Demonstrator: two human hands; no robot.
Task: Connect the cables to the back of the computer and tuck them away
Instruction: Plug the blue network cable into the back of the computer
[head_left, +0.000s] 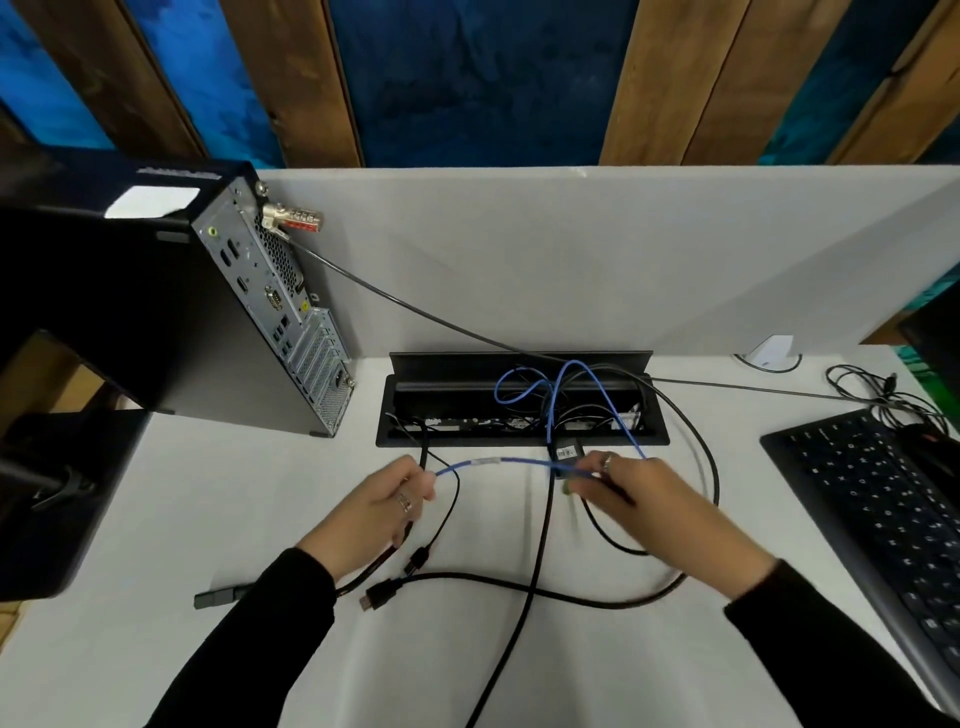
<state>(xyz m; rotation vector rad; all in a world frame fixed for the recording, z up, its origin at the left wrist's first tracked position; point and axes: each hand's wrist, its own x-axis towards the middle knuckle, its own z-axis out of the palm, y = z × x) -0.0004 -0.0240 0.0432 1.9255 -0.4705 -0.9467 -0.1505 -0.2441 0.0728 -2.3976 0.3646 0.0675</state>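
A white desk is seen from above, with a small black computer tower (249, 322) standing upright at the back left, its rear port panel turned toward the middle of the desk. All ports on that panel appear unoccupied except for a combination lock (291, 218) near its top.

To the right of the computer tower, an open cable tray (519, 400) is sunk into the desk, and a blue network cable (493, 462) rises out of it. The cable is held stretched between two hands, its long axis running roughly side to side, in front of the tray.

The left hand (384, 509) is closed in a pinch on the cable's left part, with other dark cables also gathered in its fingers. The right hand (634, 493) is curled around the cable's right part near a small dark plug or adapter; the exact grip there is blurred.

The left hand is judged the nearer of the two to the computer tower, which lies up and to the left of it. The coming move is therefore likely to carry the cable's left end that way, toward the rear panel.

Loose black cables with plugs (379, 595) lie on the desk in front of the computer tower, not yet connected. A keyboard (878, 509) lies far to the right of it.
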